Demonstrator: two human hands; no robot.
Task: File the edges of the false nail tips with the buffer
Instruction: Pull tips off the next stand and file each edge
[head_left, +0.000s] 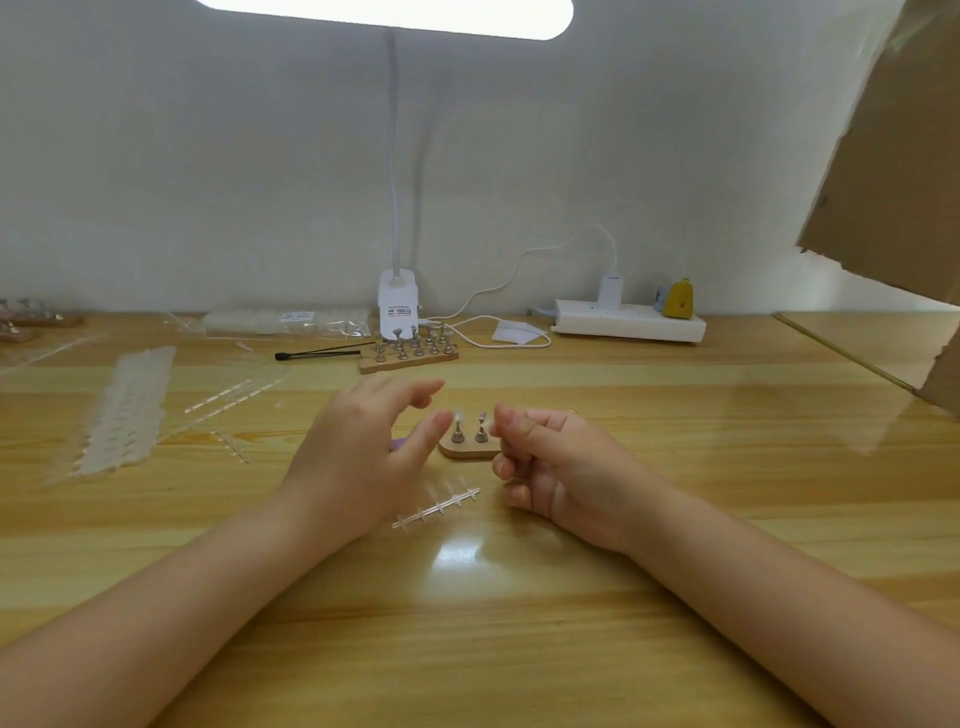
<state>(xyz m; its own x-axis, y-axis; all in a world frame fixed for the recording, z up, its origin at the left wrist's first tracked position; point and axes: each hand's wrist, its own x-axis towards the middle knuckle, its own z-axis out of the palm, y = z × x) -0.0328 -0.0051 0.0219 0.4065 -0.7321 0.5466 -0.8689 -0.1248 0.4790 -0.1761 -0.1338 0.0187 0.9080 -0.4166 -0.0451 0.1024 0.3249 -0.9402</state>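
A small wooden stand (467, 451) at the table's middle carries two metal holders, each topped by a pale false nail tip (458, 415). My left hand (363, 452) hovers just left of it with fingers stretched, its thumb tip almost at the left holder. My right hand (556, 467) sits just right of the stand, fingers curled, thumb and forefinger pinched together beside the right holder (481, 429); nothing shows between them. A purple sliver, perhaps the buffer (400, 443), peeks out under my left hand. A clear strip of nail tips (436, 506) lies in front of the stand.
Behind stands a larger wooden rack of metal holders (410, 353) with a black tool (317, 354) beside it. Rows of nail tips (127, 410) and clear strips lie at the left. A lamp base (397, 306), a power strip (628, 322) and cardboard (904, 156) sit behind and right.
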